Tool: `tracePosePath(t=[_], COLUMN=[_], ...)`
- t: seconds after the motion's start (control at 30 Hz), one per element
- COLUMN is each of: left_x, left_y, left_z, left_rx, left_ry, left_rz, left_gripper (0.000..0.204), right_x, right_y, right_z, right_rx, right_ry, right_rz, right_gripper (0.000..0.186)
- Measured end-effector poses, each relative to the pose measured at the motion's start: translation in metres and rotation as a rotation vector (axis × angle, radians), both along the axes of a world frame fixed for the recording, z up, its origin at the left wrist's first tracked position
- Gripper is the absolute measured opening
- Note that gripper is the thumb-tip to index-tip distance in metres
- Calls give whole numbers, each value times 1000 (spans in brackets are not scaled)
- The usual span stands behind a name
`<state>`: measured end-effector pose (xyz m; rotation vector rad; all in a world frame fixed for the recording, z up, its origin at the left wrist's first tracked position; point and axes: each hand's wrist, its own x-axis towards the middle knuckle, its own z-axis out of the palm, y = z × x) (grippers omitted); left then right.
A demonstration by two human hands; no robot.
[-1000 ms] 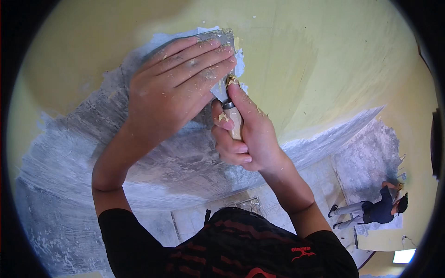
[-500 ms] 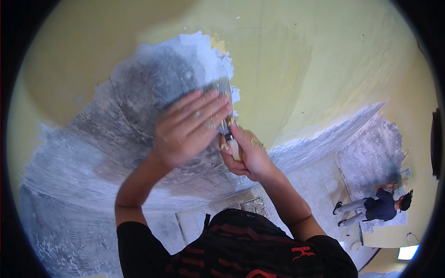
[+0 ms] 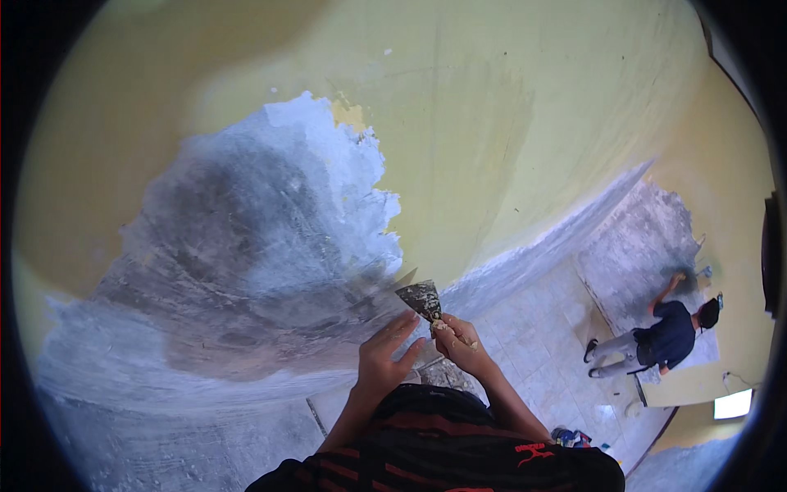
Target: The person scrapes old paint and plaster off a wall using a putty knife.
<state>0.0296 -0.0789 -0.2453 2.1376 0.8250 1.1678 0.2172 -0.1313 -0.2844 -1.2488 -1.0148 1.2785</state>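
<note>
My right hand [image 3: 463,344] is closed around the handle of a paint scraper [image 3: 420,298]. Its wide metal blade is speckled with pale residue and points up and to the left. Bits of yellowish paint cling to the fingers and the blade's base. Just left of the scraper is my left hand [image 3: 385,353], fingers stretched out and thumb apart, with nothing visible in it. Ahead of both hands stands a yellow-green wall [image 3: 459,123] with a large bare grey patch [image 3: 254,213] whose edge is ragged. The scraper's handle is mostly hidden in my grip.
At the right, another person [image 3: 668,332] in a dark shirt and cap reaches toward a second bare wall patch [image 3: 631,246]. Pale floor tiles [image 3: 533,344] lie below. A small colourful bundle [image 3: 571,437] rests on the floor near my right side.
Both hands have come down from the wall toward my body. My left hand has left the scraper blade, which it was covering. The other person's arm has shifted.
</note>
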Motion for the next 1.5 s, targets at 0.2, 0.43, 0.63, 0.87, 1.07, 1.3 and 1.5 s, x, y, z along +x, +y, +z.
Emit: tracePosePath(t=[0.2,0.43,0.63,0.87,1.07,1.3,1.5], left_x=[-6,21,37,20,11,19,42], left_y=[34,55,58,80,80,73,49], left_z=[-72,-66,-76,-89,-81,-68,-23], left_rx=[-460,-1053,-823,-738,-830,-799,-107], left_ry=[108,-269,-183,-79,-14,-4,28], left_rz=[-214,-382,-421,-403,-368,-429,-413], left_gripper=[29,35,28,27,28,26,31], right_x=[13,19,14,43,58,47,45], right_y=[-9,-11,-17,-23,-34,-36,-34], right_z=[-16,-16,-37,-53,-56,-50,-10], right_rx=[43,37,-20,-135,-184,-156,-146], right_ry=[-169,-111,9,-126,-130,-139,-315], right_rz=[-45,-200,-315,-461,-545,-549,-473], right_gripper=[26,34,32,30,31,34,34])
